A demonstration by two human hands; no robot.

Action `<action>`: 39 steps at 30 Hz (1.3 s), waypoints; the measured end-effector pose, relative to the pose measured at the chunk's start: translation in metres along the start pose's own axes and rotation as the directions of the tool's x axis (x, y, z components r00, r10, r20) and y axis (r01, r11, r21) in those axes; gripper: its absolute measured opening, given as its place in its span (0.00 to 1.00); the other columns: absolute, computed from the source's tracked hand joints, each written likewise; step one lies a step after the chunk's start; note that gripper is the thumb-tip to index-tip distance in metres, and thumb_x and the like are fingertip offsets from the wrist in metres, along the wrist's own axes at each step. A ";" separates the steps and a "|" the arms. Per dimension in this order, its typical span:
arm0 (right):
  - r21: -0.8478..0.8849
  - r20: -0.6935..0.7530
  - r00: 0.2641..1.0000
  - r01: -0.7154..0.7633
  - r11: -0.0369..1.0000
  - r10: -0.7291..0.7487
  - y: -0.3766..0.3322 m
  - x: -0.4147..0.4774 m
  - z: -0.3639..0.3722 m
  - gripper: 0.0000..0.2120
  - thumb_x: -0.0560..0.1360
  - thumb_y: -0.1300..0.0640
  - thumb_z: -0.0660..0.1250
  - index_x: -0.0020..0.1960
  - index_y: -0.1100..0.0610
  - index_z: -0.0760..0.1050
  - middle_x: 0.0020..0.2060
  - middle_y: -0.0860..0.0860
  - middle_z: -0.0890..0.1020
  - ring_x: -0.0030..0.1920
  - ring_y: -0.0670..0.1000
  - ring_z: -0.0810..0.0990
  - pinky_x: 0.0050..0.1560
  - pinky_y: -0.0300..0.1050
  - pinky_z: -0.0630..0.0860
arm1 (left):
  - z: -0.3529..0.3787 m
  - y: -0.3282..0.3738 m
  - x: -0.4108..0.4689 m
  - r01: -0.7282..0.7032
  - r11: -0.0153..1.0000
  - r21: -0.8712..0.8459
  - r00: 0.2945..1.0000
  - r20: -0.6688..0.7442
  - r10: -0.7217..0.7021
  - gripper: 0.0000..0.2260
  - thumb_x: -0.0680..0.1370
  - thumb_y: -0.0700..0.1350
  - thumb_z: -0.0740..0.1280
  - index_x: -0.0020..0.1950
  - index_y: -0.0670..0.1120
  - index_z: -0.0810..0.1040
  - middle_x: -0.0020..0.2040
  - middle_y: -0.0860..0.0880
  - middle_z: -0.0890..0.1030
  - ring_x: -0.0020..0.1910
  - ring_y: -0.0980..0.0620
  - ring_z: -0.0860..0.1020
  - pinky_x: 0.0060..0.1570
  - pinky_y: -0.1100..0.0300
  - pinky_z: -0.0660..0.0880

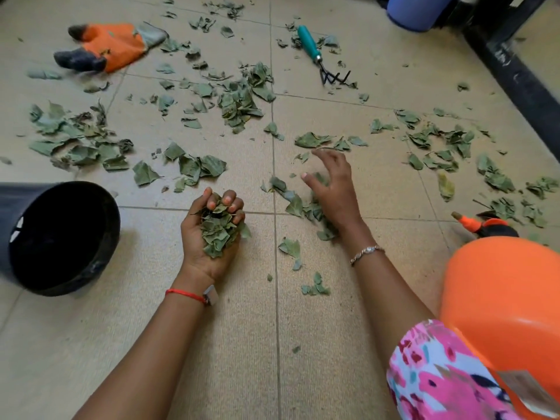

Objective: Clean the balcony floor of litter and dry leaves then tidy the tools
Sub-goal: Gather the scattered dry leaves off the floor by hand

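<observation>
Green leaves (239, 101) litter tile floor (333, 344). Left hand (212, 231) cupped palm-up, fingers curled round a handful (216, 234); right hand (333, 189) spread, raking more. Pot (60, 237) lies tipped just left (mouth facing in). Best: sweep small piles inward, tip handful deep into pot.

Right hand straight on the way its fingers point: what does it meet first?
Likely the leaves just ahead of the right hand; the rake lies farther on that line, though depth is unclear.
</observation>
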State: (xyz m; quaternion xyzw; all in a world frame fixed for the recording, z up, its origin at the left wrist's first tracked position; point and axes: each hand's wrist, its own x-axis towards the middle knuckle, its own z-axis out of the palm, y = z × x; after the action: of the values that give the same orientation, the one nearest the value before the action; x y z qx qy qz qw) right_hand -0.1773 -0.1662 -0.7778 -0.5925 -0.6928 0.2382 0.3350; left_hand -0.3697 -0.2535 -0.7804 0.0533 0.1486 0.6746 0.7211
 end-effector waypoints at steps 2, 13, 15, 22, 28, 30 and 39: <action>-0.111 0.202 0.979 0.030 0.993 -0.007 -0.002 0.004 0.005 0.26 0.74 0.42 0.59 0.71 0.49 0.66 0.73 0.49 0.63 0.73 0.49 0.58 0.73 0.50 0.53 | -0.001 0.000 0.001 -0.007 1.000 -0.003 1.000 0.000 0.007 0.13 0.60 0.43 0.78 0.27 0.46 0.73 0.32 0.49 0.73 0.31 0.54 0.73 0.28 0.64 0.72; -0.133 0.444 0.873 0.288 0.948 -0.203 -0.036 -0.038 0.035 0.22 0.79 0.46 0.58 0.72 0.49 0.64 0.74 0.44 0.62 0.74 0.42 0.54 0.74 0.40 0.42 | -0.003 0.000 -0.001 -0.037 0.999 0.012 0.999 0.006 0.037 0.13 0.60 0.43 0.78 0.28 0.45 0.73 0.32 0.48 0.73 0.31 0.52 0.73 0.30 0.63 0.72; -0.053 0.396 0.897 0.236 0.970 -0.197 -0.037 -0.058 0.030 0.19 0.79 0.49 0.59 0.69 0.51 0.69 0.71 0.44 0.67 0.72 0.41 0.61 0.73 0.36 0.47 | -0.003 0.000 -0.001 -0.043 0.999 0.014 0.999 0.009 0.043 0.13 0.61 0.43 0.78 0.28 0.45 0.73 0.32 0.48 0.73 0.31 0.53 0.73 0.30 0.63 0.72; 0.177 0.109 0.994 -0.048 0.983 0.029 -0.039 -0.112 -0.032 0.20 0.74 0.43 0.60 0.60 0.51 0.77 0.57 0.45 0.79 0.58 0.39 0.76 0.57 0.36 0.72 | -0.006 -0.004 -0.005 -0.055 0.998 0.019 0.998 0.009 0.054 0.13 0.60 0.43 0.78 0.28 0.45 0.73 0.32 0.48 0.74 0.31 0.53 0.73 0.30 0.63 0.71; -0.258 0.225 0.967 -0.059 0.964 0.119 -0.032 -0.172 -0.016 0.45 0.60 0.20 0.53 0.72 0.38 0.48 0.76 0.44 0.47 0.76 0.48 0.46 0.75 0.54 0.43 | -0.006 -0.006 -0.007 -0.041 0.999 0.013 0.999 0.033 0.041 0.12 0.61 0.43 0.78 0.29 0.45 0.74 0.33 0.48 0.74 0.32 0.53 0.73 0.31 0.63 0.72; -0.332 0.200 0.979 0.021 0.943 0.048 -0.035 -0.170 -0.002 0.46 0.59 0.20 0.53 0.72 0.39 0.48 0.75 0.47 0.48 0.76 0.49 0.44 0.74 0.54 0.36 | -0.007 -0.006 -0.007 -0.042 0.999 0.013 0.999 0.036 0.042 0.12 0.61 0.43 0.77 0.29 0.45 0.74 0.33 0.48 0.74 0.32 0.53 0.73 0.31 0.63 0.72; -0.612 0.045 0.993 0.112 0.783 -0.107 -0.048 -0.140 0.037 0.22 0.75 0.36 0.53 0.59 0.49 0.72 0.56 0.51 0.74 0.55 0.56 0.71 0.52 0.53 0.67 | -0.006 -0.006 -0.009 -0.037 0.999 0.021 0.998 0.046 0.036 0.11 0.62 0.43 0.77 0.28 0.45 0.74 0.33 0.49 0.74 0.32 0.53 0.74 0.31 0.63 0.72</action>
State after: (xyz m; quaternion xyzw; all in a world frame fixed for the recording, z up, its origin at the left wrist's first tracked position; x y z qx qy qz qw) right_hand -0.2268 -0.3095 -0.7930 -0.6268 -0.7672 -0.0170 0.1350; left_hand -0.3658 -0.2636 -0.7870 0.0793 0.1385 0.6847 0.7111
